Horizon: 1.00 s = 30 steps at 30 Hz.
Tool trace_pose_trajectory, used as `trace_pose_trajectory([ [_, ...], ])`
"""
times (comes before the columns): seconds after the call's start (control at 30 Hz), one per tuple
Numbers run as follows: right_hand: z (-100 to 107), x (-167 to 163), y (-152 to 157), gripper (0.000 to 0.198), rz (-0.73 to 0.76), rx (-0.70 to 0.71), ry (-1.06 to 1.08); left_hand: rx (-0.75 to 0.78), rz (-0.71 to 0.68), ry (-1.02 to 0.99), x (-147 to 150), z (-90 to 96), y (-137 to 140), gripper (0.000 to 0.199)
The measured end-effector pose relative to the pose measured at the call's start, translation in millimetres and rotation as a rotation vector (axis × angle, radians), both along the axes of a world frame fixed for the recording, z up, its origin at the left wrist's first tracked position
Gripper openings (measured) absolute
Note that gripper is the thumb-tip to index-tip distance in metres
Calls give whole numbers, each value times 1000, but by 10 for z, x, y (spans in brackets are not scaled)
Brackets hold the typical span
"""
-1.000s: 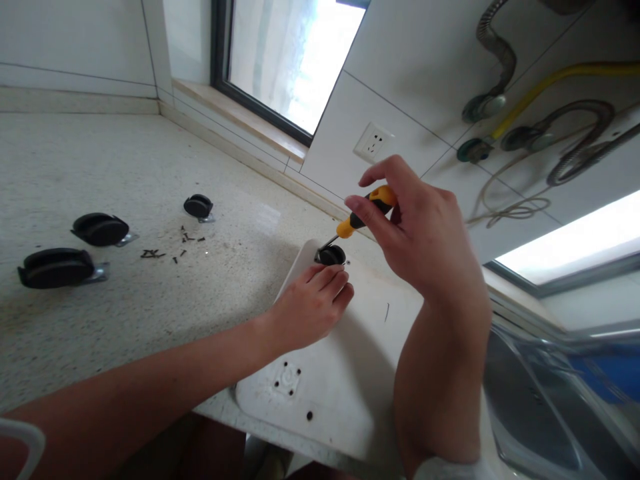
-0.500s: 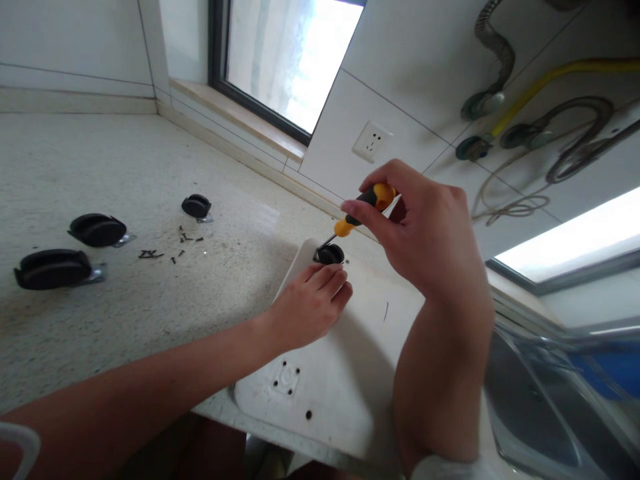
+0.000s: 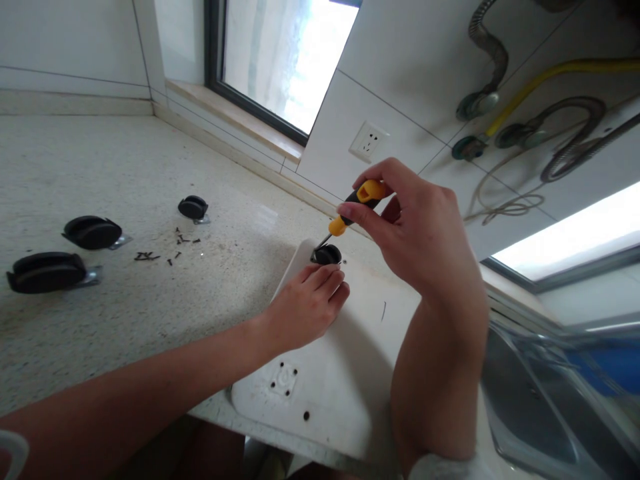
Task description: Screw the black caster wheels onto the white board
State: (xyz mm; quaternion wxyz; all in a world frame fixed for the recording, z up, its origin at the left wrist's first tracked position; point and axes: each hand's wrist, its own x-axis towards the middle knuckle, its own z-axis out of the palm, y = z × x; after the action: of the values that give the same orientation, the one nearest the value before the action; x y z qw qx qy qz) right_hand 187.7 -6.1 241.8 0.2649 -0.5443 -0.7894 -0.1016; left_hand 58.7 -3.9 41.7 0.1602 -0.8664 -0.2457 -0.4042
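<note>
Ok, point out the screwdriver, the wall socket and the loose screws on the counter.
screwdriver [image 3: 361, 197], head view, on its orange and black handle
wall socket [image 3: 369, 141], head view, middle of its white faceplate
loose screws [image 3: 170, 250], head view, middle of the scattered cluster

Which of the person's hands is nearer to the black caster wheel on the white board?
Left. The left hand rests with fingertips against the caster wheel; the right hand holds the screwdriver above it.

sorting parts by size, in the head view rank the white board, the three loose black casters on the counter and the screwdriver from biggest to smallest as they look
1. white board
2. nearest caster
3. middle caster
4. screwdriver, partly hidden in the right hand, so unsure against the middle caster
5. far caster

The casters may match; nearness to the camera exaggerates the difference.
</note>
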Motion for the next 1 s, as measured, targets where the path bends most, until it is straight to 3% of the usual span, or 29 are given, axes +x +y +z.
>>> trace_pose_trajectory([
  [0.07,-22,-18,44,33,-57,45,34,-3,-3,4,4,0,0,19],
  [0.13,-16,-6,42,29,-15,30,60,-3,-5,3,8,1,-2,19],
  [0.2,17,29,-2,22,94,-53,52,-1,-5,-2,9,1,-4,19],
  [0.33,67,86,-61,29,251,-225,50,-3,-10,-2,3,1,-5,20],
  [0.43,30,61,6,21,172,-144,79,-3,-7,3,-5,6,-5,20],
  [0.57,-25,14,73,28,29,-24,95,-3,-8,-3,-7,4,0,20],
  [0.63,-9,23,33,23,68,-42,86,-9,-11,-12,-4,-5,6,21],
  [0.8,60,59,-98,34,229,-196,56,-3,-23,-31,-1,-18,8,21],
  [0.9,21,12,-49,15,91,-94,47,-3,-24,-23,-5,-5,-3,21],
  [1.0,-38,-51,22,22,-21,20,53,1,-26,-30,-5,4,-10,20],
])
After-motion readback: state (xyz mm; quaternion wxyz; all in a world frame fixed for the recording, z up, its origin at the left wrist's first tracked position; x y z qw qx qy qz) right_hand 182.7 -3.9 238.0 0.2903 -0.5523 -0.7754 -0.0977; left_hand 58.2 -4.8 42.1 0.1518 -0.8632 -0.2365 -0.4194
